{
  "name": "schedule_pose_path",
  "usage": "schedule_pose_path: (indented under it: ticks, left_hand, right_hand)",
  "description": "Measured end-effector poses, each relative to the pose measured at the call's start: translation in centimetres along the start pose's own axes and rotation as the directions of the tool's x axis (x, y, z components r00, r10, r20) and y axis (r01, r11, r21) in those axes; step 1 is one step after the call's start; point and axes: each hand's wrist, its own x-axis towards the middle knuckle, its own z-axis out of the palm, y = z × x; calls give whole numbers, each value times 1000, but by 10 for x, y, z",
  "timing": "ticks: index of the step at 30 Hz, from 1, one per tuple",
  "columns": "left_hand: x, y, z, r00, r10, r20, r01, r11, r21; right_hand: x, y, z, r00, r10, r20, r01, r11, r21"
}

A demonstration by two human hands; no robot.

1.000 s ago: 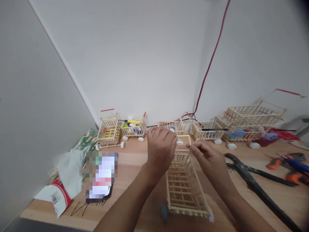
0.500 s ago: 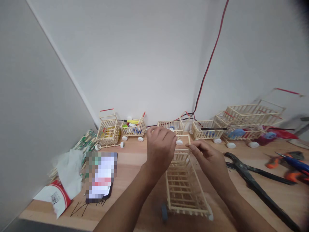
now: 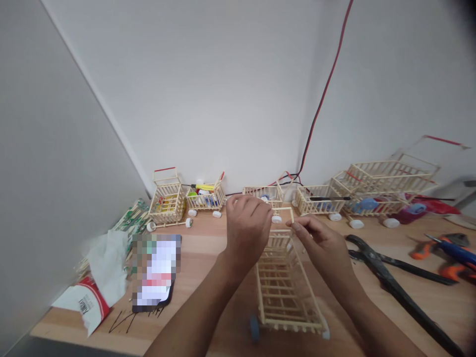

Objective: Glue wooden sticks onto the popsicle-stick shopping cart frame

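Left hand (image 3: 247, 230): raised over the far end of the stick-built model shopping cart (image 3: 284, 292), fingers curled inward, back of the hand toward the camera. Fingertips hidden; grip on any object impossible to confirm. Right hand (image 3: 323, 245): just beside the cart's rectangular end frame (image 3: 284, 210), thumb and forefinger close together in a pinch. Contents of the pinch, if any, too small to tell.

Cart at mid-counter, between and below both hands, long axis running away from the camera. Blue wheel (image 3: 254, 328) at the near left corner, white wheel (image 3: 326, 333) at the near right corner. Loose white wheel (image 3: 276, 218) just past the end frame, on the wooden counter (image 3: 208, 253).

Along the far edge of the counter, against the wall: a row of similar stick carts (image 3: 167, 203), several holding small coloured items. Near the right edge: long black-handled pliers (image 3: 386, 277) and a blue-and-orange screwdriver (image 3: 449, 255). Near the left edge: crumpled tissue (image 3: 107, 265), a red-and-white packet (image 3: 84, 303), and a phone (image 3: 156, 272), its screen pixelated. Red-and-black cable (image 3: 327, 89) running down the wall.
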Motion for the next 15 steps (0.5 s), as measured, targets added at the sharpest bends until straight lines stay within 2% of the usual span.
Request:
schedule_pose_path:
  ticks: [15]
  left_hand:
    - [0,0,0,1000,2,3,-2,1000,3]
  right_hand:
    - [1,-2,1,1000,-25,-13,25,999,-26]
